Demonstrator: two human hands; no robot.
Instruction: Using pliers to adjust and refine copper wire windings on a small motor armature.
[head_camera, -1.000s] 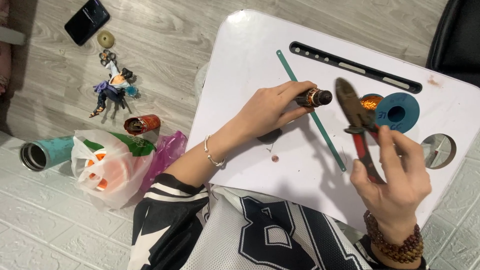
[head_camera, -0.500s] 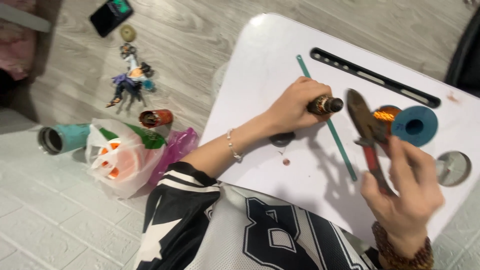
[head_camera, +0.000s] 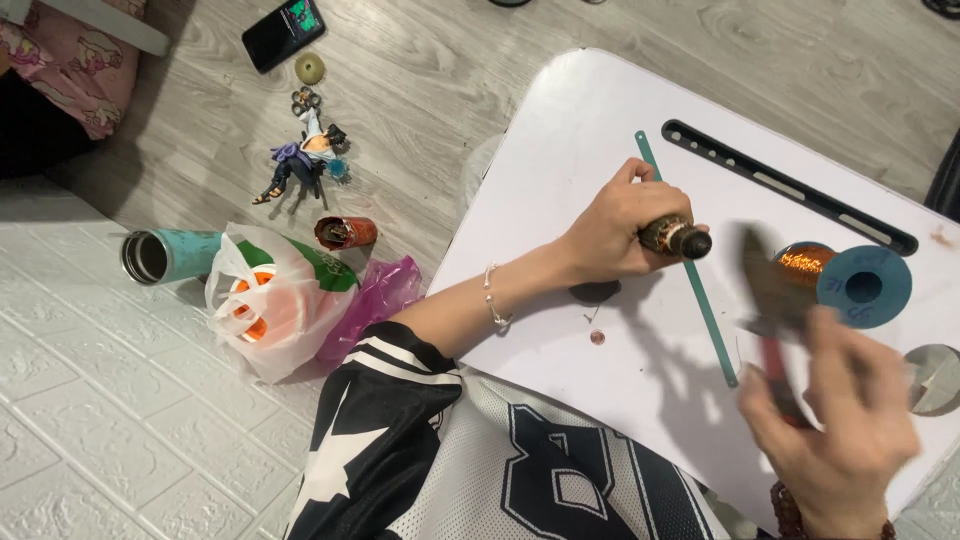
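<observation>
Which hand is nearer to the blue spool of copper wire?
Right. The right hand is just below the blue spool, holding pliers; the left hand is farther left.

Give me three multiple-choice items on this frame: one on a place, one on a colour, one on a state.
1. Where does the toy figure lie?
A. on the white table
B. on the wooden floor
C. in the plastic bag

2. What colour is the flange of the wire spool?
A. blue
B. yellow
C. white

3. What is the left hand doing?
A. lying flat and empty
B. gripping a small brown cylinder
C. lifting the metal tumbler

Answers:
1. B, it lies on the floor planks left of the white table, near the phone.
2. A, the round flange is blue, with copper wire beside it.
3. B, its fingers close round the small brown cylinder above the tabletop; the right hand, blurred, holds red-handled pliers.
</observation>
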